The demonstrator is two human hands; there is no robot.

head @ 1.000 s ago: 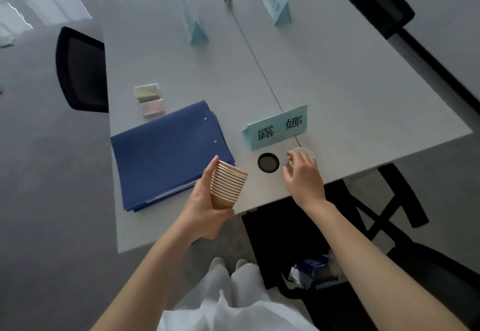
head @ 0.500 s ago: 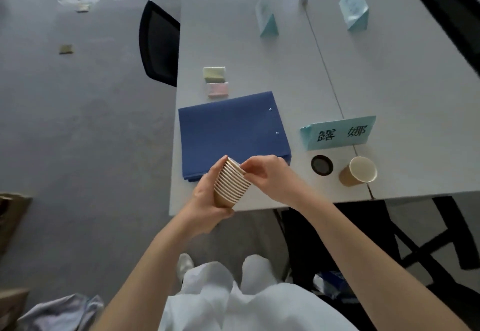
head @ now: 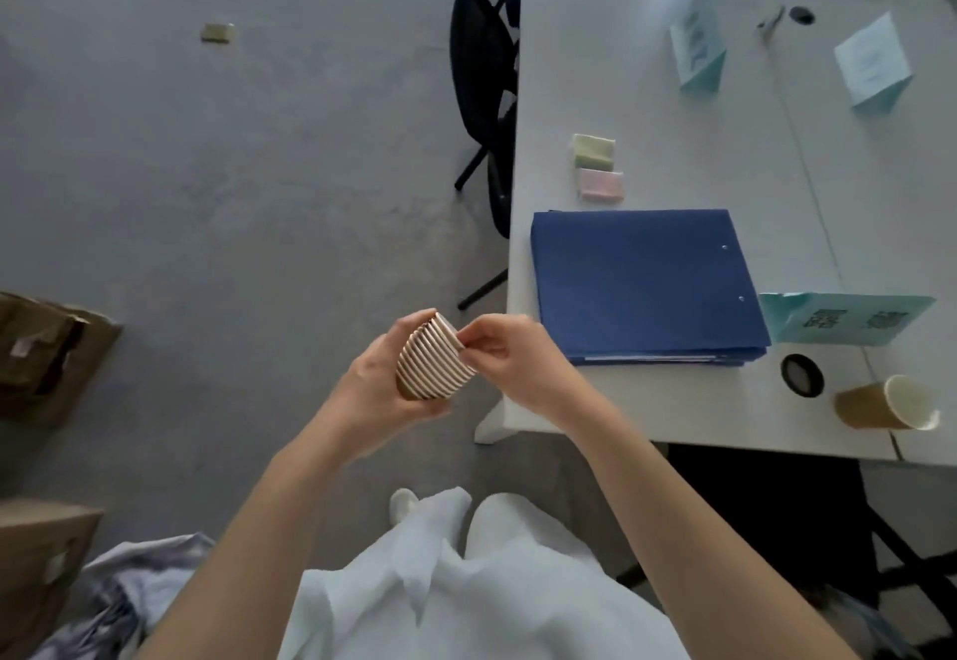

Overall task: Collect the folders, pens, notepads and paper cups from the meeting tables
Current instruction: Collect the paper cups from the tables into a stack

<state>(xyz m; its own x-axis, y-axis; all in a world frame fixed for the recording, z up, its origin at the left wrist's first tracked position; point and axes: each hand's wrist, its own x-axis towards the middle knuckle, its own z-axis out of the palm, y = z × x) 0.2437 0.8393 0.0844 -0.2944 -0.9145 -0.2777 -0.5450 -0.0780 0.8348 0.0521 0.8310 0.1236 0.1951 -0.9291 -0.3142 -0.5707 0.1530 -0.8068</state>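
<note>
The floor [head: 207, 193] is grey carpet, with brown cardboard boxes [head: 46, 354] at the left edge; a white bench [head: 673, 89] fills the right side, and a black chair [head: 481, 89] is tucked against its left edge; on the bench lies a stack of blue folders [head: 642, 286], with a green notepad [head: 594, 152] and a pink notepad [head: 600, 185] just behind it; a teal name card [head: 849, 325] beside the folders has dark writing, too blurry to read; two more teal cards [head: 699, 51] stand further back; one paper cup [head: 885, 403] lies on its side near the front edge, by a round black hole [head: 801, 374]; the left hand [head: 378, 390] holds a tilted stack of paper cups [head: 432, 361] off the bench corner, its grip wrapped round the stack; the right hand [head: 518, 359] pinches the top rim of the stack with its fingertips [head: 468, 338], grip clamped on it; both bare arms reach forward over white clothes [head: 440, 582].
</note>
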